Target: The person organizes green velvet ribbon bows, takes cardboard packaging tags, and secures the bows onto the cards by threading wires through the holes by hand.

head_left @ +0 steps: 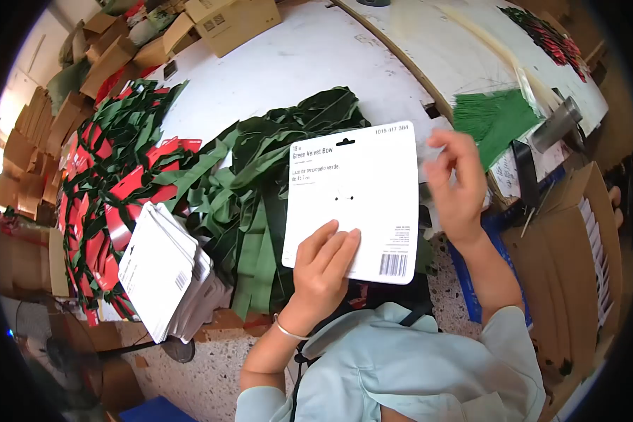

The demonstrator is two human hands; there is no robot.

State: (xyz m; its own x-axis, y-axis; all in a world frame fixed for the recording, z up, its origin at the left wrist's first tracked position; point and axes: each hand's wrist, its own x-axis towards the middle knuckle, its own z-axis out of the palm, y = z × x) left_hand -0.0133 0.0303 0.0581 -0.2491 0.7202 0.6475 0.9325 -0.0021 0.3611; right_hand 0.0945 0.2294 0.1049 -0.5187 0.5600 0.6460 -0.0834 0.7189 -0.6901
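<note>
My left hand (323,271) grips the lower edge of a white product card (373,211), fingers lying over its printed face. The card reads "Green Velvet Bow" and has a hanging slot, two small holes near its middle and a barcode. Just right of the card, my right hand (461,186) is raised with loosely curled fingers apart; I see nothing in them. Behind the card lies a heap of dark green velvet ribbon bows (253,176). A stack of white cards (158,271) sits at the left, near the table's front edge.
Green bows on red cards (109,211) pile up at the far left. Green wire ties (496,119) lie right, near a metal cylinder (557,125). Cardboard boxes stand at the back (235,24) and right (566,281). A fan (56,344) is at lower left.
</note>
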